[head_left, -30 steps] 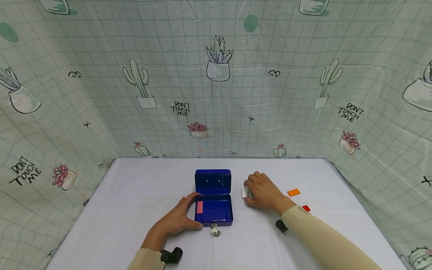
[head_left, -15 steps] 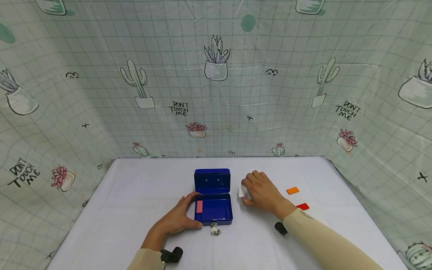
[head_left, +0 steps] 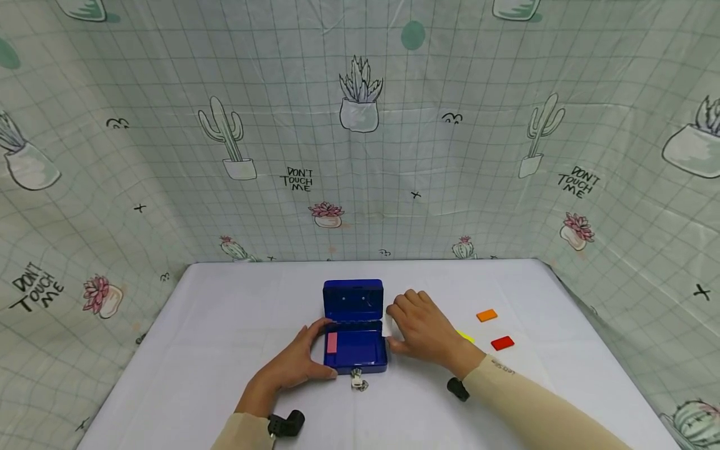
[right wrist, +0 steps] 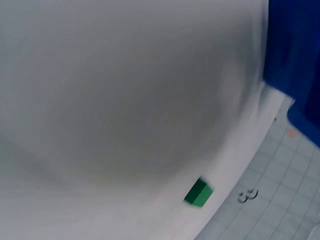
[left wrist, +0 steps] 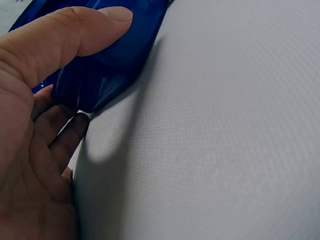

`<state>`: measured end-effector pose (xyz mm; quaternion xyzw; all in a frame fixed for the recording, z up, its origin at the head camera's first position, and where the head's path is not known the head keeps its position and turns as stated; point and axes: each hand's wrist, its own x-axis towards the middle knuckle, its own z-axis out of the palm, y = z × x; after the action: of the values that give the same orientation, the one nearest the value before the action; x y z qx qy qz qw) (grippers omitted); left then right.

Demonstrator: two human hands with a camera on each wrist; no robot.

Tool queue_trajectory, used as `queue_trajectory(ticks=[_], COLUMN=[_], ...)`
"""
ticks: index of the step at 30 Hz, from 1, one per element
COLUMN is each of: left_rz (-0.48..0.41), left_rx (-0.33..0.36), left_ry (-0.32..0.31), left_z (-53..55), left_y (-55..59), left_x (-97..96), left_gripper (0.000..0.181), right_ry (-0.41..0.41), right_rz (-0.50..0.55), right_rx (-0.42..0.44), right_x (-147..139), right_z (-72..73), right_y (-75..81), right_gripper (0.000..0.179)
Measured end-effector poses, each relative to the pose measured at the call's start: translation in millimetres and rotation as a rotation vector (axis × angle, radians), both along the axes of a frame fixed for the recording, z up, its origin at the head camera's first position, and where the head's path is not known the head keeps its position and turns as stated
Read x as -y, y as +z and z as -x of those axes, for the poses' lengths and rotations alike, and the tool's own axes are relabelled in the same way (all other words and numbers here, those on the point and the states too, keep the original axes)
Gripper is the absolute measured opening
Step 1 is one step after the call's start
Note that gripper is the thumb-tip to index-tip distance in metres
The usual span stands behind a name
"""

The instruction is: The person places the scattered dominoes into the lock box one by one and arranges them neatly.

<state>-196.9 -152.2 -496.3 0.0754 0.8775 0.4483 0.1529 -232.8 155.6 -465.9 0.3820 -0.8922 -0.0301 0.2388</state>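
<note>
My left hand [head_left: 297,362] grips the left side of an open blue cash box [head_left: 360,362], thumb at its front corner and fingers at the back. In the left wrist view the thumb presses the box's blue wall [left wrist: 112,60]. A pink block [head_left: 332,342] lies inside at the left. My right hand [head_left: 422,328] is just right of the box, pinching a white flat block [head_left: 387,326] between thumb and fingers, mostly hidden against the white cloth. The right wrist view shows the box side [right wrist: 292,55] but not the hand.
A padlock with keys [head_left: 357,380] hangs at the box front. Orange [head_left: 487,315] and red [head_left: 502,342] blocks lie to the right. A yellow block [head_left: 465,336] is partly behind my right wrist. A green block [right wrist: 198,193] shows in the right wrist view.
My right hand has moved left with the white block, to the box's right edge. The yellow block has come into view and the red one is fully uncovered. My left hand has stayed.
</note>
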Motion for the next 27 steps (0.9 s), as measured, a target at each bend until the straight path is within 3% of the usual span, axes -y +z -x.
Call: queue_trajectory(ticks=[6, 12, 27], left_rz=[-0.001, -0.028, -0.039], left_rx=[-0.004, -0.009, -0.009], left_ry=[-0.009, -0.034, -0.047], left_z=[0.6, 2.6, 3.2], left_y=[0.6, 0.8, -1.7], left_x=[1.7, 4.0, 5.5], left_gripper=[0.107, 0.106, 0.107], right_ry=[0.049, 0.084, 0.075], right_rz=[-0.051, -0.077, -0.17], right_rx=[-0.014, -0.036, 0.037], right_x=[30.0, 53.2, 77.5], right_z=[-5.6, -1.6, 3.2], right_y=[3.0, -0.6, -11.9], right_gripper=[0.046, 0.045, 0.046])
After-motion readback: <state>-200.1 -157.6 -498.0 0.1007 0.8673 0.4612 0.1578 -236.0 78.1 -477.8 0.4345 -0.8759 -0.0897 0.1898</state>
